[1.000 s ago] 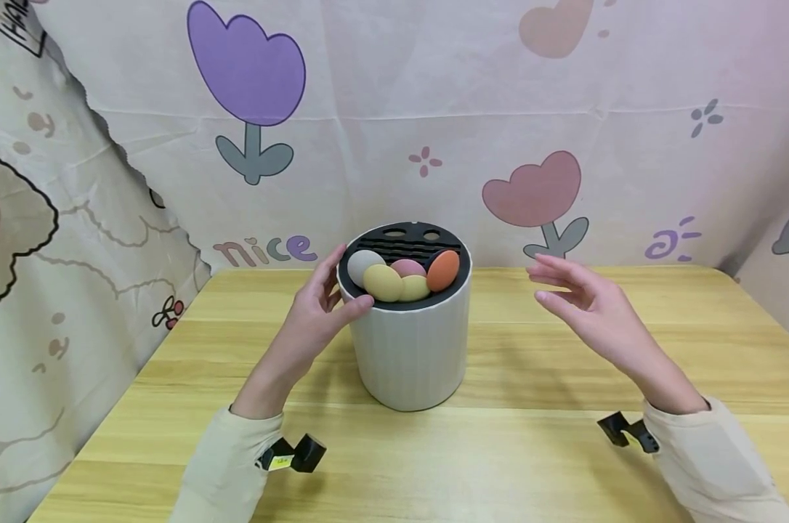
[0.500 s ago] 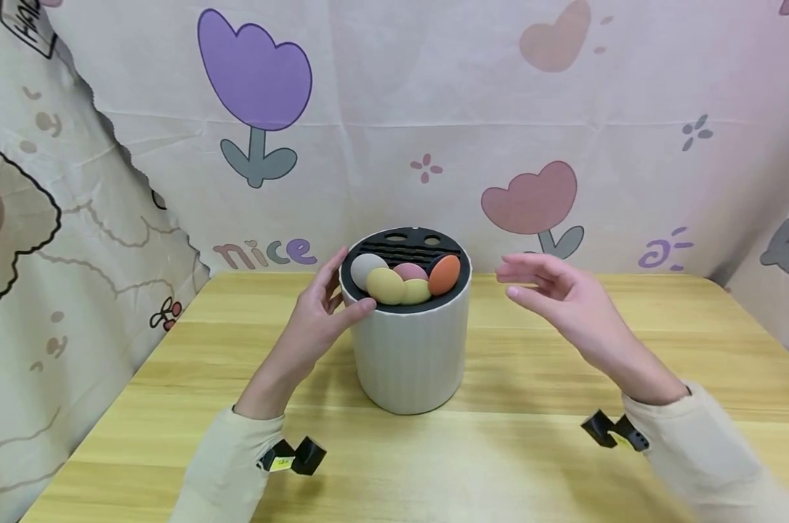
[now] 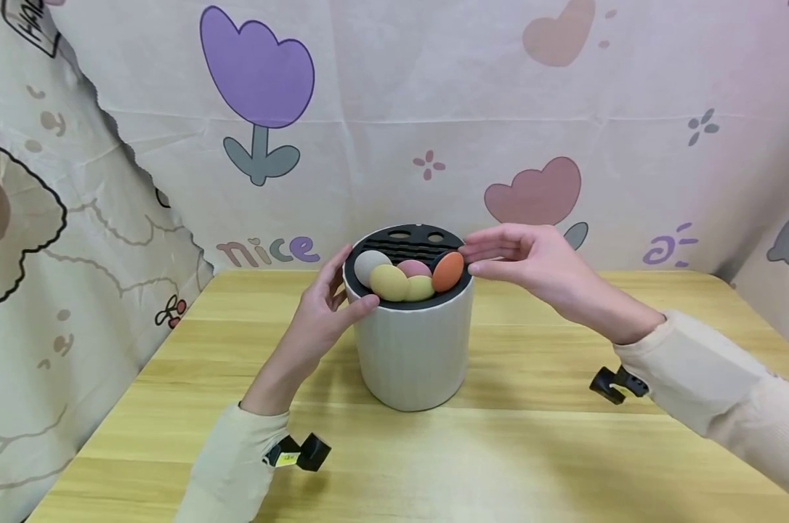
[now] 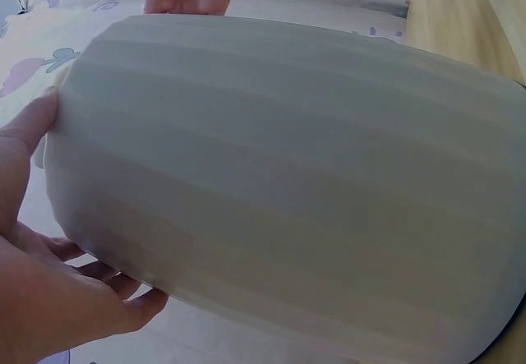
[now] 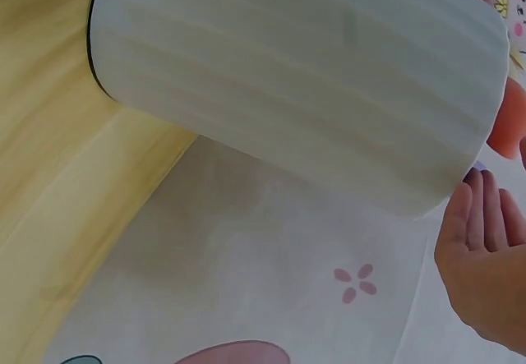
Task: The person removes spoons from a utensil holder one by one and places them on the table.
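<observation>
A white ribbed cylindrical container (image 3: 413, 356) stands upright on the table. Its black top insert (image 3: 394, 243) has slots and two round holes. Egg-shaped pieces lie in its front hollow: a grey one (image 3: 371, 267), two yellow ones (image 3: 389, 283), a pink one (image 3: 415, 269) and an orange one (image 3: 448, 272). My left hand (image 3: 319, 316) holds the container's upper left side, thumb at the front rim and fingers round the side. At the right rim, my right hand (image 3: 538, 269) has its fingertips close beside the orange piece; whether they touch it I cannot tell.
The wooden table (image 3: 237, 349) extends on both sides of the container. A printed cloth (image 3: 381, 87) hangs behind it, with more cloth along the left and right sides. Small black cameras (image 3: 312, 452) sit at both sleeve cuffs.
My right hand has come leftward from over the table's right side to the container's right rim. My left hand keeps its hold, and the egg-shaped pieces have not moved in the insert.
</observation>
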`<state>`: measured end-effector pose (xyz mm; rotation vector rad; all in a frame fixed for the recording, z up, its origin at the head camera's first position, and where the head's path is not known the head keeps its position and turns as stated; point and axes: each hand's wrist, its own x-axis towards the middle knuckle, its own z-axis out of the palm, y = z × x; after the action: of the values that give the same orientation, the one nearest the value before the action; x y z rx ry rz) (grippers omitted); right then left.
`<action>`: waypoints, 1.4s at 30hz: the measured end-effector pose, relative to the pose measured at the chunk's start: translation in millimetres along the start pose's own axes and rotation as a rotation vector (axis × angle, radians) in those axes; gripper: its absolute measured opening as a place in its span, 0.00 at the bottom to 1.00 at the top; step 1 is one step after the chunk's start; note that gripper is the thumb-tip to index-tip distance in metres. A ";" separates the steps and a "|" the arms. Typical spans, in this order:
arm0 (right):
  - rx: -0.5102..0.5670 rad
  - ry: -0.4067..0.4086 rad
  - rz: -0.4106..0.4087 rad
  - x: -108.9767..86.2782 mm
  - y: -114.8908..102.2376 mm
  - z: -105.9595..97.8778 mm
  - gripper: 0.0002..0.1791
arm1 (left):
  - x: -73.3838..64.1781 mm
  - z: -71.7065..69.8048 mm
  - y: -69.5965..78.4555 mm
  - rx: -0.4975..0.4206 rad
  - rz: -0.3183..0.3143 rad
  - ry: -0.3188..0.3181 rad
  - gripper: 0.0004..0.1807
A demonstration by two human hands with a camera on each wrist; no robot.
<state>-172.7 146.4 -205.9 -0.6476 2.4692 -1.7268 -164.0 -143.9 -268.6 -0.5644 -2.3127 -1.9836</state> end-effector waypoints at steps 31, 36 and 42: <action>-0.276 0.036 -0.115 10.2 -7.3 8.4 0.21 | 0.2 0.9 -4.0 -0.033 0.021 -0.015 0.50; -0.337 0.101 -0.170 7.4 -10.4 8.6 0.18 | -1.3 0.1 -5.1 -0.033 0.021 -0.017 0.48; -0.328 0.199 -0.270 5.6 -17.0 6.3 0.16 | -0.9 -0.8 -4.6 -0.031 0.031 -0.016 0.49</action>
<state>-170.9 133.9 -191.7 -0.9149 2.9612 -1.5391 -164.7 -145.4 -273.1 -0.6160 -2.2716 -2.0125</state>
